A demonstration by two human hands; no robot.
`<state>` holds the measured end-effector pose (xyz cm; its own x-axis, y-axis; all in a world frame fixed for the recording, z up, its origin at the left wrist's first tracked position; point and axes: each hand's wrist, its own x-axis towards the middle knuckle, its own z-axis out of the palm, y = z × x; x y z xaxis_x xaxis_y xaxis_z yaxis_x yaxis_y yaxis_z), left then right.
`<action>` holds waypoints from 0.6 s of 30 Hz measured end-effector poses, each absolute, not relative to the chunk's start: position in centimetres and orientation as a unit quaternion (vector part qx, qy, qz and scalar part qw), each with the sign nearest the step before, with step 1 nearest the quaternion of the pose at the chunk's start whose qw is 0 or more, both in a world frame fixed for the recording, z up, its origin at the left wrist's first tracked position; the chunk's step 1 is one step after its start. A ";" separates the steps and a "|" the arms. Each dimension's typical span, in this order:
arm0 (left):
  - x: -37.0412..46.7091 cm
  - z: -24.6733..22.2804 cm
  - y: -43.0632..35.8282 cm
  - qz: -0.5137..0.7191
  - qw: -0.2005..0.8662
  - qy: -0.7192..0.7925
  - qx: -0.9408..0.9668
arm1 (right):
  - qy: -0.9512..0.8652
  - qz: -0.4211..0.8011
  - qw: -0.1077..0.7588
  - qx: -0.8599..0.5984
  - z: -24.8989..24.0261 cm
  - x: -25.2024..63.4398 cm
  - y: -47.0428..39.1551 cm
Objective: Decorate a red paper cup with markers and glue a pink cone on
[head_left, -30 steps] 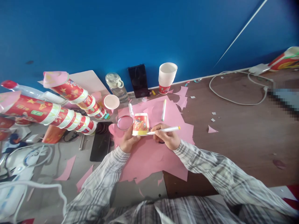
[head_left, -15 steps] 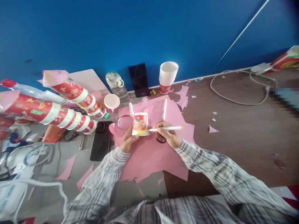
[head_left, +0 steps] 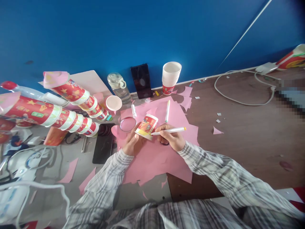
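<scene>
My left hand (head_left: 131, 142) grips a red printed paper cup (head_left: 147, 125) by its lower left side. The cup is tilted, and yellow colour shows along the band near its lower rim. A white marker (head_left: 175, 130) with a yellow end is pinched in my right hand (head_left: 172, 137), its tip at the cup's lower right edge. Under both hands spreads a pink paper sheet (head_left: 157, 165). On that sheet lie a second marker (head_left: 167, 111), a small white tube (head_left: 133, 111) and a clear round ring-like piece (head_left: 128, 124). Part of a dark loop shows beneath my right hand.
Stacked paper cups (head_left: 170, 79), a black phone (head_left: 141, 81) and a water bottle (head_left: 118, 86) stand by the wall. Two towers of joined cups (head_left: 54, 116) lean at left. A white cable (head_left: 238, 100) loops at right. Pink scraps (head_left: 69, 171) lie about.
My left hand has turned the cup, so it now leans with its top to the right. The marker tip stays near the cup's lower edge; my right hand has barely moved.
</scene>
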<state>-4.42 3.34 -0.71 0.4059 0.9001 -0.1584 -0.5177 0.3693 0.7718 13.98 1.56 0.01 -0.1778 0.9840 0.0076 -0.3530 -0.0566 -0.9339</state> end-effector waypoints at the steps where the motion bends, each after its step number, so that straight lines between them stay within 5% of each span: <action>1: -4.4 -0.8 3.4 0.457 0.771 0.301 0.325 | -0.439 0.631 0.529 -0.358 0.1 14.0 1.6; 18: -4.0 0.0 3.2 0.459 0.761 0.321 0.326 | -0.484 0.623 0.501 -0.356 -0.2 13.8 1.3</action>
<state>-4.04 3.25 -0.02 0.3722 0.9087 -0.1892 -0.4893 0.3653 0.7919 13.80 1.26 -0.21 -0.2442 0.9689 0.0410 -0.2790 -0.0297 -0.9598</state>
